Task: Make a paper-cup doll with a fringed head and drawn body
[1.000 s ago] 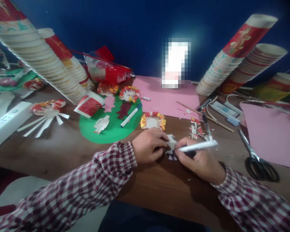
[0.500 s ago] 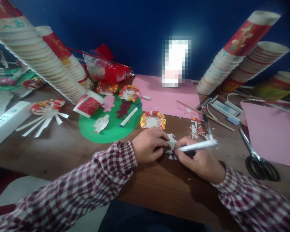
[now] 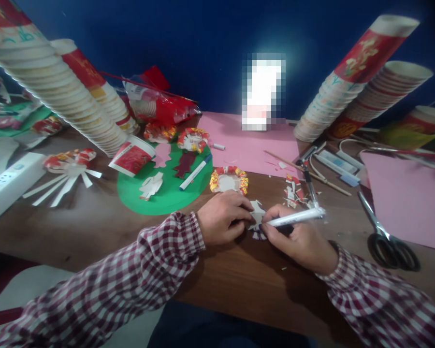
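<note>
The fingers of our right hand pinch a white marker over a small white paper cutout, which lies near the front edge of the table, about midway along. The fingers of our left hand are bent and close together, holding the cutout's left side down. Just beyond sits a red-and-yellow ring. To the left, a paper cup sits at the rim of a green disc; we cannot see what it holds. Toward the back edge, a clear and red bag contains nested cups. Tall stacks of cups, one inside another, rise at the back left and back right.
</note>
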Demonstrator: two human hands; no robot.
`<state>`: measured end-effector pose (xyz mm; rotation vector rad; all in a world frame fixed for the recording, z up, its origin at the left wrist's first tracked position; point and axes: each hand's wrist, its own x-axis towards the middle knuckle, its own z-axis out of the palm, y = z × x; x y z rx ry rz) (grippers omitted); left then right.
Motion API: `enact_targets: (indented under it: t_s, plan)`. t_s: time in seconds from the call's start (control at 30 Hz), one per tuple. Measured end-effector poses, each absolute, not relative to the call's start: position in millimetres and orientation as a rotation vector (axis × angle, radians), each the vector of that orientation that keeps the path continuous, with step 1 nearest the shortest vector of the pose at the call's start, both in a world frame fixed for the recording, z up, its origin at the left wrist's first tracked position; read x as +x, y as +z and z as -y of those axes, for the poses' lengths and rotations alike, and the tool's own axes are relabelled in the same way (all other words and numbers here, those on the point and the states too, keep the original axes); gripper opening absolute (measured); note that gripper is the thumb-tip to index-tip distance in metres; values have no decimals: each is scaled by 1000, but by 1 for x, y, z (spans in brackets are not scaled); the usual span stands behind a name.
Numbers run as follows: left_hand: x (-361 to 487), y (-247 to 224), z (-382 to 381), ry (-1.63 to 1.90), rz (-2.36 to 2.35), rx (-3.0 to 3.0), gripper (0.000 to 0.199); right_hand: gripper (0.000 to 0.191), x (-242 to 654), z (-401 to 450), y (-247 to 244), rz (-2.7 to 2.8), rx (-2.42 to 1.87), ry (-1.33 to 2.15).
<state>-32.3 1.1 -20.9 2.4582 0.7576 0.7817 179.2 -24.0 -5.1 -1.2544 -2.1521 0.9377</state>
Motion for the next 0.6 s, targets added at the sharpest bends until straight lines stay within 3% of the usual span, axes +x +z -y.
enact_targets:
  t_s: [0.6]
  plan:
    - [-32,-22,-1,765,-761,2471,22,6,180,24,-5,2151,-1271,836]
